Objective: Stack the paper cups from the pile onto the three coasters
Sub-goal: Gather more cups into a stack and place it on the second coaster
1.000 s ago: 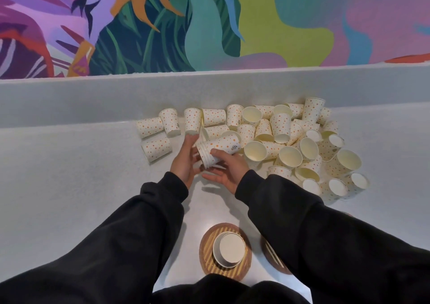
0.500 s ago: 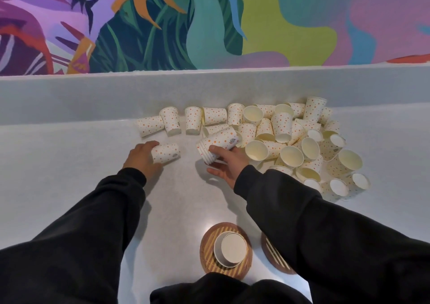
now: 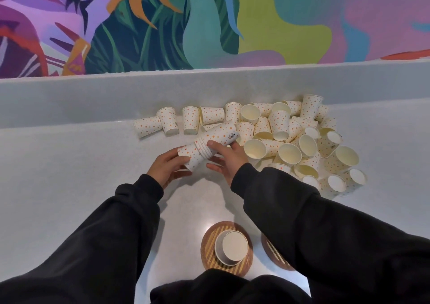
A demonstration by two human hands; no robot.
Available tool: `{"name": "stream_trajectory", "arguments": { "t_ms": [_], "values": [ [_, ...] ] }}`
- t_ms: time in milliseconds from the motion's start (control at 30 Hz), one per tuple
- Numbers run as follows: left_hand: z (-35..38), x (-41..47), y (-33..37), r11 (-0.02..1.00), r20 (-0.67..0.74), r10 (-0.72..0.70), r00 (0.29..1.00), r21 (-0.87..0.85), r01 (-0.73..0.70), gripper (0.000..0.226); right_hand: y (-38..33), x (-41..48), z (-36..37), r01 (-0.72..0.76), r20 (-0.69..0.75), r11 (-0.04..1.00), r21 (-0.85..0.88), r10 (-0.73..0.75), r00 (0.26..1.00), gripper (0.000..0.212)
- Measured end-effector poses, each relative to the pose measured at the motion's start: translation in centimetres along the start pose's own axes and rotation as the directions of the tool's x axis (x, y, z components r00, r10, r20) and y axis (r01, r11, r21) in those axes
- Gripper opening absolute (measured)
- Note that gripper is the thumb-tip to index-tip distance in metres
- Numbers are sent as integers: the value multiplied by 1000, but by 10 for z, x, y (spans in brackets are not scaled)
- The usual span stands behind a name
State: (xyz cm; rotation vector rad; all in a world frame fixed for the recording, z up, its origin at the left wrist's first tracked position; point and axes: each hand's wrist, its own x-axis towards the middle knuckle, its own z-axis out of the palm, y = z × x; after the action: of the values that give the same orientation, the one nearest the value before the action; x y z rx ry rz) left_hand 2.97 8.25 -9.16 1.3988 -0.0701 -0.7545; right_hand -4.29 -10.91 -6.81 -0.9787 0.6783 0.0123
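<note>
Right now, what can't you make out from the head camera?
Third coaster: not seen; maybe under the left sleeve.
Second coaster: mostly under the right sleeve.
Cups on the first coaster: seen from above, count unreadable.
Count in the held stack: rims too tight, partly under the right hand.

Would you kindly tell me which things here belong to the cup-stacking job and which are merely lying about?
Job: left hand gripping single cup; right hand gripping nested cup stack; cup pile; striped coaster bearing upturned cups; second coaster, half hidden by right sleeve.
Not part of it: wall mural; white counter; raised ledge.
</note>
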Motion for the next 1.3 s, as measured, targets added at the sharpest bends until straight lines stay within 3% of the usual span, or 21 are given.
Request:
{"name": "stream_trajectory", "arguments": {
  "t_ms": [300, 467, 533, 600, 667, 733, 767, 867, 967, 1133, 1200, 1300],
  "values": [
    [22, 5, 3, 999, -37, 23, 999, 42, -21, 73, 6, 1, -1, -63, 38, 997, -38, 64, 997, 61],
    [13, 13, 17, 977, -13, 35, 999, 211, -31, 38, 4, 6, 5, -20, 50, 999, 43, 18, 999, 59],
    [-4, 23, 29, 962, -63, 81, 995, 265, -62, 34, 1, 10, 9, -1, 45, 998, 58, -1, 999, 60],
    [-30, 39, 39, 912, -263, 219, 939, 398, -101, 24, -3, 15, 13, 8, 32, 997, 72, -10, 999, 61],
    [-60, 55, 46, 838, -504, 339, 794, 545, -11, 22, -7, 21, 16, 17, 15, 997, 72, -18, 1000, 62],
    [-81, 66, 51, 843, -647, 330, 687, 529, 93, 36, -9, 25, 19, 24, 1, 998, 66, -24, 1000, 63],
    [-91, 70, 51, 855, -678, 299, 671, 503, 127, 42, -10, 27, 20, 25, -3, 998, 64, -25, 1000, 64],
    [-110, 81, 47, 873, -600, 213, 771, 472, 126, 51, -10, 33, 24, 16, -15, 998, 62, -15, 1000, 64],
    [-119, 86, 42, 896, -500, 171, 849, 437, 77, 41, -6, 37, 25, 2, -30, 998, 67, 0, 1000, 70],
    [-117, 88, 41, 894, -630, 217, 746, 436, 108, 25, -4, 41, 24, -3, -49, 996, 87, 7, 999, 72],
    [-107, 80, 46, 901, -655, 267, 707, 430, 57, 25, -5, 42, 23, 8, -55, 995, 101, -3, 999, 72],
    [-90, 62, 57, 929, -603, 312, 734, 357, -101, 30, -9, 43, 22, 28, -56, 990, 135, -21, 998, 66]
  ]
}}
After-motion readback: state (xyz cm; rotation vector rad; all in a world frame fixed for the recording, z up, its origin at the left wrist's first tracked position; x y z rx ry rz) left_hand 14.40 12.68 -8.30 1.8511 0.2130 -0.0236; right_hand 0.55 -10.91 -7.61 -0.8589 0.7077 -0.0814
